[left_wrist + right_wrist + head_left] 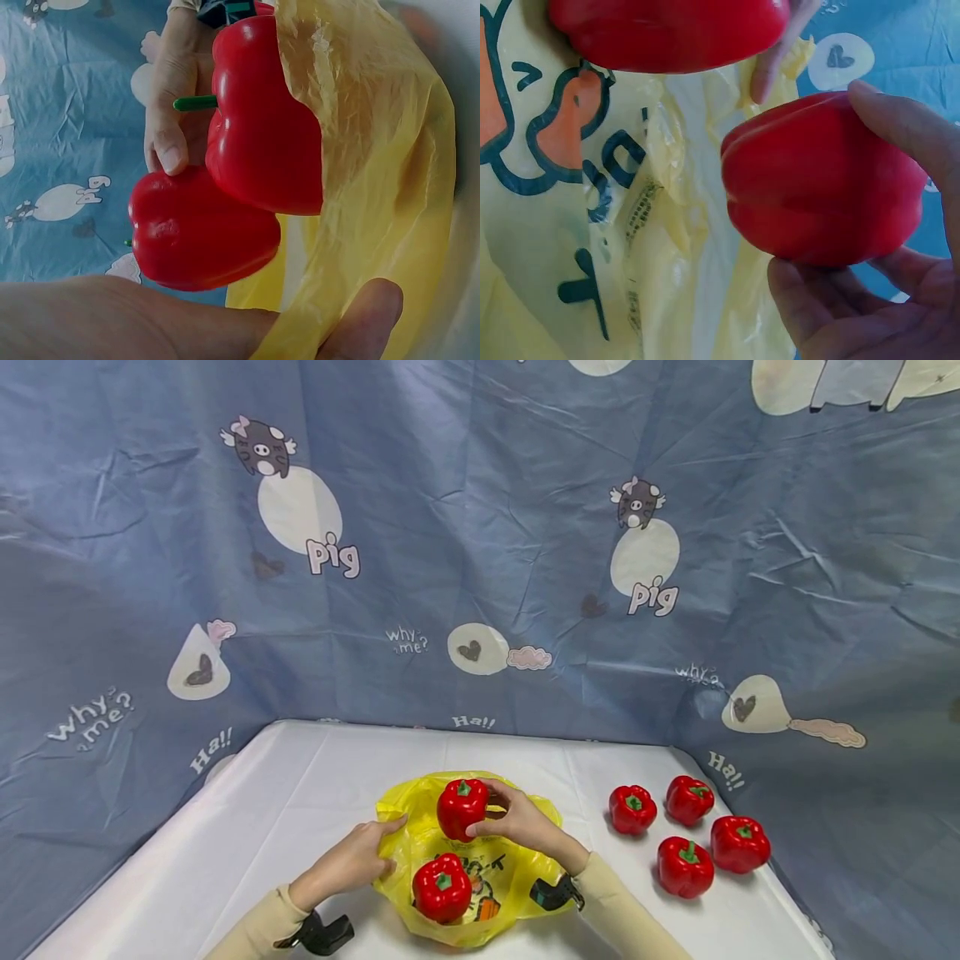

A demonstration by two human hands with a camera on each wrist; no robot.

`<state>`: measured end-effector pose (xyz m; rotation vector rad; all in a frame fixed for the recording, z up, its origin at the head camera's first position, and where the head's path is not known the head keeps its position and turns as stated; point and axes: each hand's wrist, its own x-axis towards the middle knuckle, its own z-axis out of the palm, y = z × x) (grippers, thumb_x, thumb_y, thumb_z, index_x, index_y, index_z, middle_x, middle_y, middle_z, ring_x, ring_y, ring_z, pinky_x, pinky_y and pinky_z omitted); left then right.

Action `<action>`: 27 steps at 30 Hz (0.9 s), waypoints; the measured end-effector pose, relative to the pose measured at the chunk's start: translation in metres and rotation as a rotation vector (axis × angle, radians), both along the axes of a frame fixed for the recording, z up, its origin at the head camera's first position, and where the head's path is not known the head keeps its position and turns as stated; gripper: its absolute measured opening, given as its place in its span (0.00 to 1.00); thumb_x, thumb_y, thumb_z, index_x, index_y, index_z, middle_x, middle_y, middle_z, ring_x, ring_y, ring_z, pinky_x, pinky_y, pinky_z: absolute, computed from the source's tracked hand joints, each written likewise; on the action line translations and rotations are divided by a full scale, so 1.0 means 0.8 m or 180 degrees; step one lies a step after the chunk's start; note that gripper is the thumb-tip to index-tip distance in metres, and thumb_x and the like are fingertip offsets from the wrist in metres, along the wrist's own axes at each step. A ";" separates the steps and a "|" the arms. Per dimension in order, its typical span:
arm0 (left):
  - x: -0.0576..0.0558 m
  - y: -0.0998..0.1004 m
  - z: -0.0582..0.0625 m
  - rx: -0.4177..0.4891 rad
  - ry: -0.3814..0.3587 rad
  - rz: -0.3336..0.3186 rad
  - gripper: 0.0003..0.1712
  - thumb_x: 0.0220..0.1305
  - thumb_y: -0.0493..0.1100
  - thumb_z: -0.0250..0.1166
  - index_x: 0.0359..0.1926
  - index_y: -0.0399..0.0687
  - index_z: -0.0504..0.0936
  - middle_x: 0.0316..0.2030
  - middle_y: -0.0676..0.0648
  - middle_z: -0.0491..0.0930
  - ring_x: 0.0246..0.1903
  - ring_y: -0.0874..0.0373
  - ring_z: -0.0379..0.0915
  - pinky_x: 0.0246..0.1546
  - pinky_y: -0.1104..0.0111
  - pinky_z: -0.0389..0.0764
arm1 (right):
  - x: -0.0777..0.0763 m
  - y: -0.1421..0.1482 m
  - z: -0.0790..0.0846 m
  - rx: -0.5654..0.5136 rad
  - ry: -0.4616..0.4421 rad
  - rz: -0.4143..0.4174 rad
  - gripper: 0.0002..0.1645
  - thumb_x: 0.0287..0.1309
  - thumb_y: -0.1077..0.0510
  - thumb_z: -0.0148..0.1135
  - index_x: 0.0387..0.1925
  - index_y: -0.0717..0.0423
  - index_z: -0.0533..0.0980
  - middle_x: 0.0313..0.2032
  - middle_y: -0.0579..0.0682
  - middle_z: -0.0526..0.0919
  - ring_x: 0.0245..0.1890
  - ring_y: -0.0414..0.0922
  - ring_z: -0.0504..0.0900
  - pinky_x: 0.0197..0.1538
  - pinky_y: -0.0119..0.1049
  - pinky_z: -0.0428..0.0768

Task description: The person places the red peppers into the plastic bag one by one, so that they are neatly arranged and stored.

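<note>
A yellow plastic bag with dark print lies spread on the white table, its mouth facing up. My left hand pinches the bag's left edge; the left wrist view has the yellow film between thumb and finger. Over the bag my right hand grips a red bell pepper, green stem up. The right wrist view shows thumb and fingers on opposite sides of this pepper. Another red bell pepper rests in the near part of the bag.
Several more red bell peppers stand on the right of the white table, among them one pepper closest to the bag. A blue printed curtain hangs behind and along both sides.
</note>
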<state>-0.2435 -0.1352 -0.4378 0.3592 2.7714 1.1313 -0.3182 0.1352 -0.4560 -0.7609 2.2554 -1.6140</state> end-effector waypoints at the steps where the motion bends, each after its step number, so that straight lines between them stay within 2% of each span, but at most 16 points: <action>1: 0.000 0.000 0.000 0.0001 -0.0011 0.0001 0.38 0.46 0.27 0.64 0.63 0.30 0.70 0.61 0.28 0.69 0.14 0.61 0.57 0.14 0.73 0.64 | 0.000 -0.002 -0.002 0.0006 0.0004 0.0000 0.41 0.52 0.50 0.71 0.66 0.49 0.66 0.59 0.50 0.76 0.60 0.50 0.74 0.56 0.41 0.78; 7: 0.000 0.001 0.001 0.0000 -0.0104 0.0042 0.38 0.47 0.27 0.65 0.64 0.31 0.70 0.61 0.29 0.70 0.14 0.61 0.58 0.15 0.72 0.64 | -0.003 -0.010 -0.010 0.0005 -0.0028 0.0012 0.42 0.52 0.52 0.71 0.65 0.56 0.64 0.60 0.54 0.75 0.61 0.53 0.74 0.58 0.43 0.77; 18: 0.001 0.002 0.003 -0.0002 -0.0121 0.0051 0.37 0.48 0.27 0.65 0.64 0.31 0.70 0.61 0.30 0.71 0.14 0.61 0.58 0.15 0.72 0.64 | -0.013 -0.025 -0.025 0.0253 -0.0003 0.0150 0.39 0.53 0.48 0.69 0.64 0.50 0.65 0.58 0.48 0.76 0.61 0.49 0.74 0.60 0.42 0.75; 27: 0.002 0.004 0.003 -0.0044 -0.0102 0.0066 0.39 0.47 0.28 0.66 0.64 0.32 0.69 0.62 0.31 0.71 0.16 0.59 0.58 0.16 0.72 0.63 | -0.017 -0.031 -0.031 0.0204 -0.0158 0.0470 0.39 0.54 0.53 0.68 0.66 0.50 0.63 0.60 0.48 0.74 0.62 0.47 0.73 0.59 0.38 0.76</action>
